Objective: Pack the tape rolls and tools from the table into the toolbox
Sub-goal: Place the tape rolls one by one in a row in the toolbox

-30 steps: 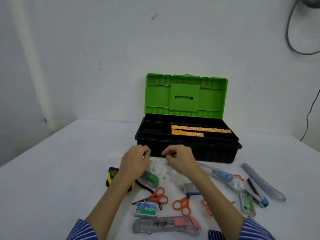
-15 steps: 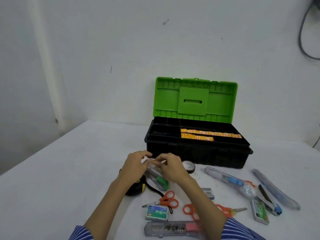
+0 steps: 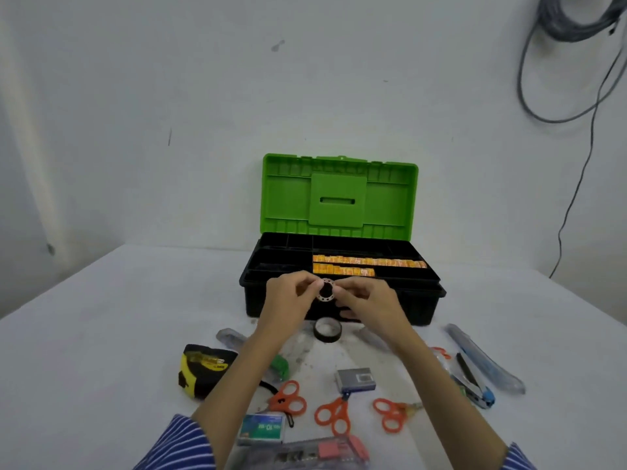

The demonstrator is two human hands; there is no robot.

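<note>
My left hand and my right hand together pinch a small tape roll with a pale dotted rim, held up in front of the toolbox's near wall. The toolbox is black with an upright green lid; its top tray holds orange strips. A black tape roll lies on the table just below my hands. Three orange scissors lie near the front edge.
A yellow-black tape measure lies at the left, staple boxes in the middle, a clear utility knife at the front, and bagged cutters at the right. A cable hangs down the right wall.
Both hands rose from the table surface with the small tape roll pinched between them, up to the toolbox's front wall. The black tape roll below is now uncovered.
</note>
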